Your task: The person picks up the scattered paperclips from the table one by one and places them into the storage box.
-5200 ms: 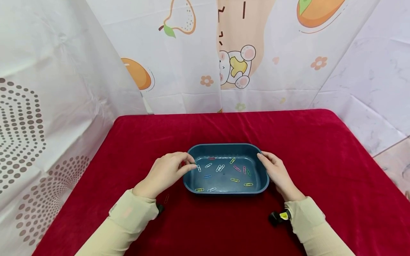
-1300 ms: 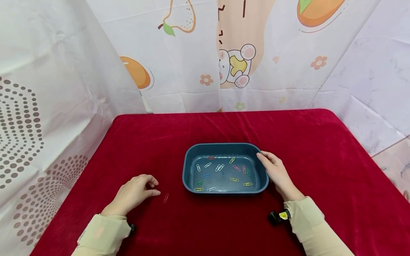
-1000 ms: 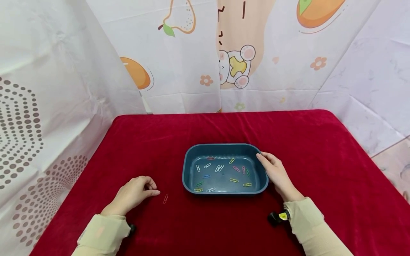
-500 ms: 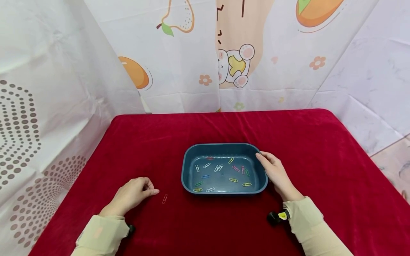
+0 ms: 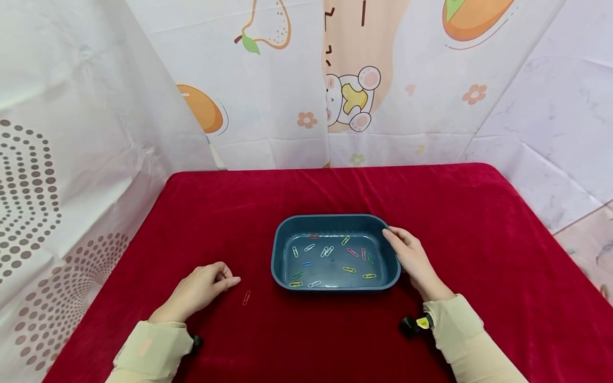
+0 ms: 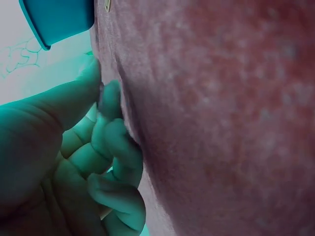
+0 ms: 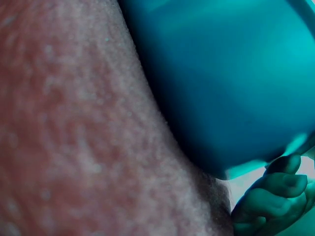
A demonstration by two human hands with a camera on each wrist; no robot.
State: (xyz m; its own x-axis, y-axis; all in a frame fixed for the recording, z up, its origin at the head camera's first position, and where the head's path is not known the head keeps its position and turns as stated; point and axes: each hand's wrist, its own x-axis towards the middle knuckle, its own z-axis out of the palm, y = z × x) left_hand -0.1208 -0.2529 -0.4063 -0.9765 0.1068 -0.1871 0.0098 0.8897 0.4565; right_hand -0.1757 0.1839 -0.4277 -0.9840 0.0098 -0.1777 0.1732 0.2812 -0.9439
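A dark blue plastic tray holds several paper clips, among them a blue clip and a yellow clip. My right hand grips the tray's right end, thumb over the rim; in the right wrist view its fingers lie against the outer wall. Left of the tray, my left hand is low on the cloth with bent fingers. Its thumb and index fingertip are close together, and whether a clip is between them cannot be made out. A pinkish-red paper clip lies just right of that hand.
Dark red cloth covers the table. A white printed curtain hangs behind it, and a dotted white sheet hangs along the left side.
My left hand has left the tray's left edge and come down on the cloth, its thumb shifting slightly lately. A green clip now lies in the tray's front left. The right hand keeps its grip.
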